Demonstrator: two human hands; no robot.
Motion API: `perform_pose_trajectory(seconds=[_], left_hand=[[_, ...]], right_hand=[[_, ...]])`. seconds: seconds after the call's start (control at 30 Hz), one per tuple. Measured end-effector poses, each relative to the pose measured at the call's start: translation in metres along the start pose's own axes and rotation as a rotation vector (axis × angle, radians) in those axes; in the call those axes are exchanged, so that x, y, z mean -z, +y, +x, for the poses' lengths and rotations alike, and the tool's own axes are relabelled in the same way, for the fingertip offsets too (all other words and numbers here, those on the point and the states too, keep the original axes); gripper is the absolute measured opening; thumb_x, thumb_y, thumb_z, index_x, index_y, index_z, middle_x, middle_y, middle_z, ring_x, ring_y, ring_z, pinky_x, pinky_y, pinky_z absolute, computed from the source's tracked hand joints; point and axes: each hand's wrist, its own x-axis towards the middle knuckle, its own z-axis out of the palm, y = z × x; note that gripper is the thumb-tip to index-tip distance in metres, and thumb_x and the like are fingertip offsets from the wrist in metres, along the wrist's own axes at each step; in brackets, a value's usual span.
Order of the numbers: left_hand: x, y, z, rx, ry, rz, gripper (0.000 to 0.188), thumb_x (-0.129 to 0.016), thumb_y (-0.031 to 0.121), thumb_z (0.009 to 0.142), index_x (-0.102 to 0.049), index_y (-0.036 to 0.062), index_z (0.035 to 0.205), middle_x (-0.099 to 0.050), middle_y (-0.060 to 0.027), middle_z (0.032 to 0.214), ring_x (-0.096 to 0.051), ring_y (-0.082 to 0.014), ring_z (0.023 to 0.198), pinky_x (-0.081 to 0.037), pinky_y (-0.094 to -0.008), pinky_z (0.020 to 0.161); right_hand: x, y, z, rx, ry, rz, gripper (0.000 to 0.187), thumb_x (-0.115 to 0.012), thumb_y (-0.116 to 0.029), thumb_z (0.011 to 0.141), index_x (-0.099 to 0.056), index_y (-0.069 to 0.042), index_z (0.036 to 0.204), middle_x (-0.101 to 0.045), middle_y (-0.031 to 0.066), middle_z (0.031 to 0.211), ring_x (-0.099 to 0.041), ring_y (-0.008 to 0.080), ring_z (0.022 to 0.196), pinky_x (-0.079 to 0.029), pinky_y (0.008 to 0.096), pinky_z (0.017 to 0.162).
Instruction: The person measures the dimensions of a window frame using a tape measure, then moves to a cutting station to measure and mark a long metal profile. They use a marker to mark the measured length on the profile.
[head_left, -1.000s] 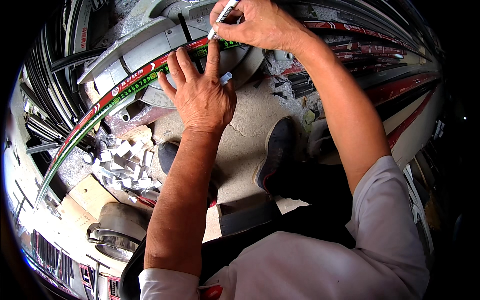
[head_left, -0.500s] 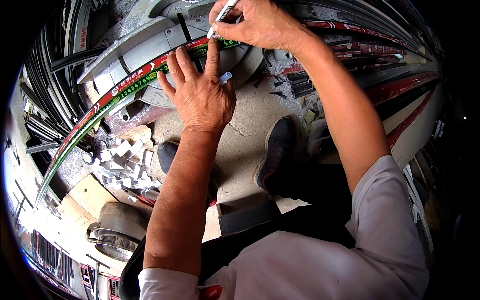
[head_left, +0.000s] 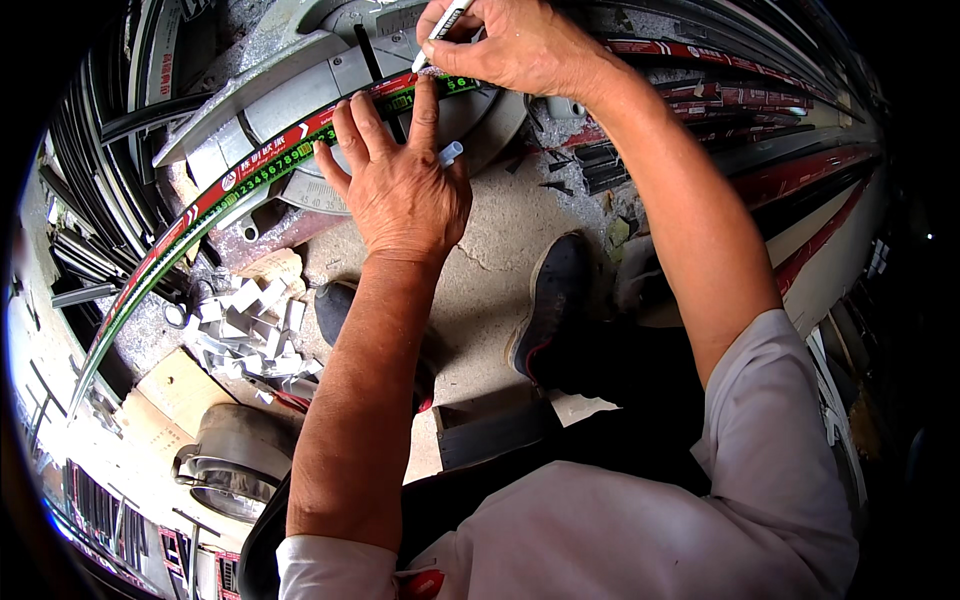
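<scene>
My right hand pinches a white marker, its tip down at the far edge of a long red-faced strip. Along the near side of that strip runs a green tape measure with pale figures. My left hand lies across both, fingers spread and fingertips pressing on them. A small pale cylinder, apparently the marker cap, sticks out between its thumb and forefinger. Beneath the strip is a grey metal saw table with a dark slot and a curved angle scale.
Bundles of dark profiles lie at the left. More red and dark strips fan out at the right. White offcuts are heaped on the floor, beside cardboard and a metal pot. My shoes stand below the saw table.
The marker tip has shifted very slightly left and up along the strip, with my right hand. My left hand, the tape measure and the strip stay in place.
</scene>
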Motion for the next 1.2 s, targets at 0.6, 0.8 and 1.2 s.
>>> perform_pose_trajectory(seconds=[0.6, 0.8, 1.2], left_hand=[[0.004, 0.001, -0.001, -0.011, 0.046, -0.043, 0.077, -0.072, 0.039, 0.084, -0.041, 0.0279, 0.153, -0.031, -0.027, 0.152, -0.025, -0.0455, 0.146, -0.019, -0.0702, 0.114], [0.003, 0.001, -0.001, -0.001, 0.052, -0.048, 0.078, -0.072, 0.04, 0.084, -0.04, 0.0289, 0.155, -0.031, -0.0271, 0.152, -0.024, -0.0457, 0.147, -0.018, -0.0701, 0.115], [0.005, 0.0, -0.002, -0.003, 0.056, -0.054, 0.078, -0.07, 0.042, 0.085, -0.039, 0.0285, 0.155, -0.032, -0.0274, 0.154, -0.025, -0.0455, 0.147, -0.017, -0.0694, 0.115]], right_hand=[[0.006, -0.018, -0.017, -0.045, 0.322, 0.117, 0.014, -0.074, -0.013, 0.088, -0.068, -0.004, 0.097, -0.069, 0.0027, 0.074, -0.062, 0.0094, 0.068, -0.051, 0.028, 0.061], [-0.007, -0.028, -0.065, 0.058, 0.384, 0.12, 0.013, -0.073, -0.014, 0.091, -0.07, -0.004, 0.099, -0.069, -0.0001, 0.079, -0.057, 0.0011, 0.069, -0.043, 0.0188, 0.06], [-0.037, -0.019, -0.088, -0.137, 0.331, 0.124, 0.009, -0.071, -0.013, 0.09, -0.068, -0.005, 0.092, -0.063, -0.0039, 0.072, -0.052, 0.0015, 0.063, -0.04, 0.0219, 0.055]])
